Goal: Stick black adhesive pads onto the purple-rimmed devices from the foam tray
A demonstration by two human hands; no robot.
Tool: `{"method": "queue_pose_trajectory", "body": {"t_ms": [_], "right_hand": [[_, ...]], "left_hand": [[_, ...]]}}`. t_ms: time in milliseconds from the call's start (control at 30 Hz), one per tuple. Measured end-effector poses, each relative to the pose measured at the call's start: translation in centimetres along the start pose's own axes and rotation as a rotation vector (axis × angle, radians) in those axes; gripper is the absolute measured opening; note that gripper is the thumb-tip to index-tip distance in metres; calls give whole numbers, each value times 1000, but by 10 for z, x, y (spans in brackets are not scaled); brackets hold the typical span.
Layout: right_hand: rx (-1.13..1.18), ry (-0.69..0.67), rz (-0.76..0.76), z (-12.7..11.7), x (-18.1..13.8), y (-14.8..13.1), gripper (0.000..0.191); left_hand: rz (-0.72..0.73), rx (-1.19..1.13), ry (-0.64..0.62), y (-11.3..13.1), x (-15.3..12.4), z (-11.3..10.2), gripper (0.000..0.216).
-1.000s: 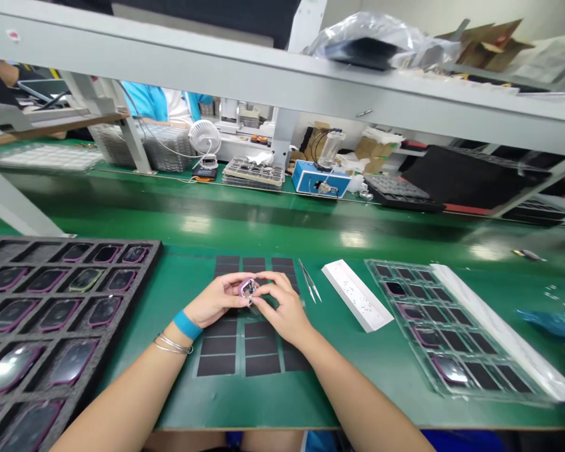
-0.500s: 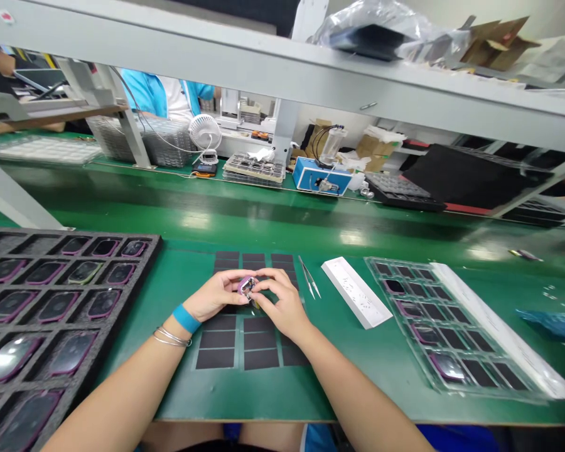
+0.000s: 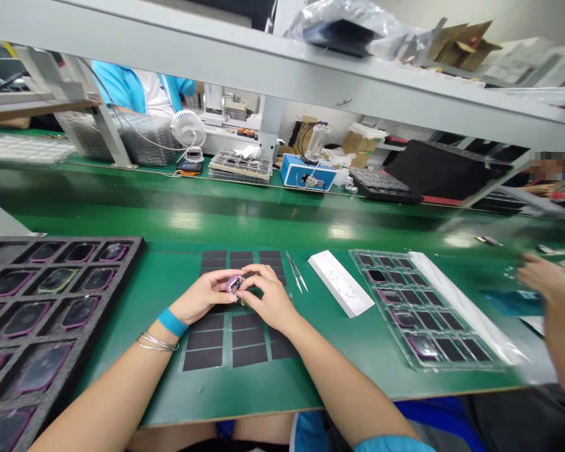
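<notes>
Above the black sheets (image 3: 249, 347), the purple case (image 3: 234, 284) was between the left hand (image 3: 203, 297), gripping its left side, and the right hand (image 3: 269, 300), pinching its right edge.

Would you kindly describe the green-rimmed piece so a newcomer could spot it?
Start at the dark tray at the picture's left edge. In its second visible row from the back, the green-rimmed piece lies between two purple-rimmed ones. Its green rim sets it apart; its neighbours' rims are purple.
</notes>
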State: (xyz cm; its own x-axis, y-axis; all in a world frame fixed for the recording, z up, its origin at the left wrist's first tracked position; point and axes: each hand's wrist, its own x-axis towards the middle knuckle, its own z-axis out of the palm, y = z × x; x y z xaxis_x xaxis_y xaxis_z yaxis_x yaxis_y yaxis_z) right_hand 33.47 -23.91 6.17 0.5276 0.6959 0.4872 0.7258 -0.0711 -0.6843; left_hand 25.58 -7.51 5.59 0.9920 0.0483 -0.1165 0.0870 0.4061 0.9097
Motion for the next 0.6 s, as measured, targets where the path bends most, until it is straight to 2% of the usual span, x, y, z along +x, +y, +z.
{"method": "queue_pose_trajectory", "body": {"t_ms": [300, 600], "right_hand": [[-76, -14, -7, -1, 1, 2, 5], [-78, -55, 37, -3, 3, 3, 6]], "left_hand": [[-35, 52, 157, 2, -3, 10, 51], [-105, 105, 200, 3, -1, 10, 48]]}}
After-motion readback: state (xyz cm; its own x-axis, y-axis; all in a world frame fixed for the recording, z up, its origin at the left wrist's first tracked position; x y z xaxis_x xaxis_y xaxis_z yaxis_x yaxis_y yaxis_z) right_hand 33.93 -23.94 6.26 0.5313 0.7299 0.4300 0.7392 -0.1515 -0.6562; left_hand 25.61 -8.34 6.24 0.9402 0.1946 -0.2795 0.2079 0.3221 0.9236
